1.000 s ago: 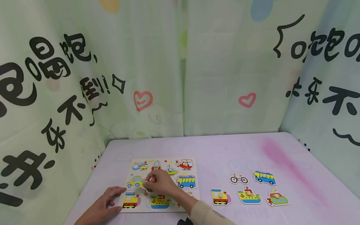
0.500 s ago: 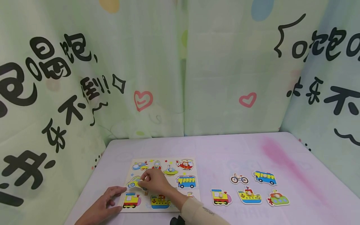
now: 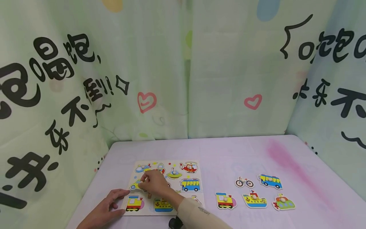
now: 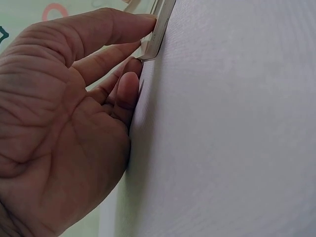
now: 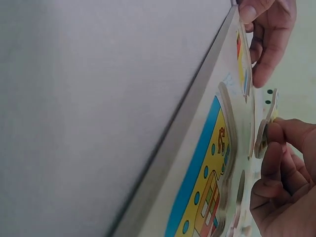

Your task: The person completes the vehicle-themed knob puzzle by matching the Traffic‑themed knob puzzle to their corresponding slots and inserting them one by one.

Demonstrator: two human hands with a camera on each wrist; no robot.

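Note:
A puzzle board (image 3: 148, 209) printed with vehicles lies at the left of the table. My left hand (image 3: 110, 205) holds its front left corner, the thumb at the front edge and a finger along the left side; the left wrist view shows the left hand's fingertips (image 4: 145, 22) at the board's edge. Over the board's left part, my right hand (image 3: 154, 183) pinches a yellow car puzzle piece between thumb and fingers. In the right wrist view this car piece (image 5: 261, 138) stands tilted at the board's surface. My fingers hide much of it in the head view.
Right of the board lie loose pieces: a train (image 3: 225, 201), a boat (image 3: 254, 200), a bicycle (image 3: 244, 182), a bus (image 3: 270, 181) and a submarine (image 3: 284, 202). A printed curtain (image 3: 217, 79) hangs behind the table.
My right hand has shifted slightly left with the car piece, over the printed car. My left hand keeps its hold on the board's corner.

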